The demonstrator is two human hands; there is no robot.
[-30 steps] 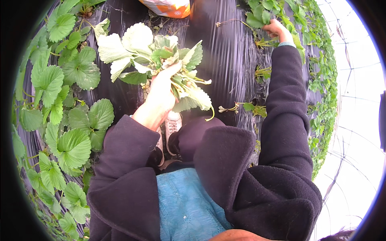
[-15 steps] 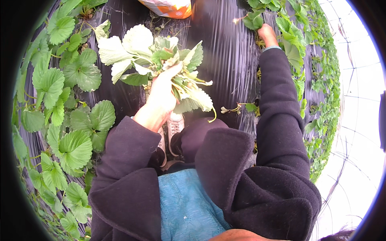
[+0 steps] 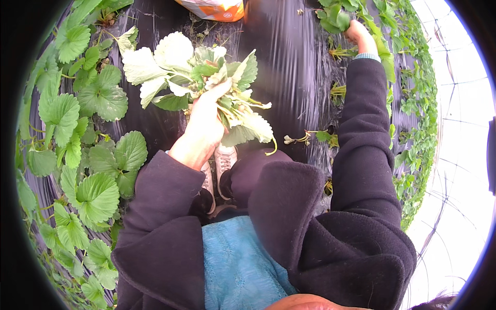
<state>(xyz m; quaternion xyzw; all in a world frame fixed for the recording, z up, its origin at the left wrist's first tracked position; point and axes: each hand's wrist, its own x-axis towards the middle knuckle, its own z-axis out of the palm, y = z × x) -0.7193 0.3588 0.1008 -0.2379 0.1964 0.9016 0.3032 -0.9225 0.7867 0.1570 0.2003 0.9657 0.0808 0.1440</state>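
Note:
My left hand [image 3: 204, 121] is closed around a thick bunch of picked leaves [image 3: 191, 72], pale undersides and green tops fanning out above the black plastic ground cover [image 3: 289, 67]. My right hand [image 3: 360, 34] is stretched far ahead on the right, its fingers closed among the leaves of a plant [image 3: 336, 18] in the right row; what it grips is hidden by foliage. Both arms are in dark coat sleeves.
Rows of broad-leaved green plants [image 3: 88, 155] line the left, and a second row [image 3: 413, 103] runs along the right. An orange and white bag [image 3: 217, 8] lies at the top. My white shoes [image 3: 222, 165] stand on the black plastic below the bunch.
My right hand has reached farther forward along the right row into a leafy plant. The left hand keeps the bunch in about the same place.

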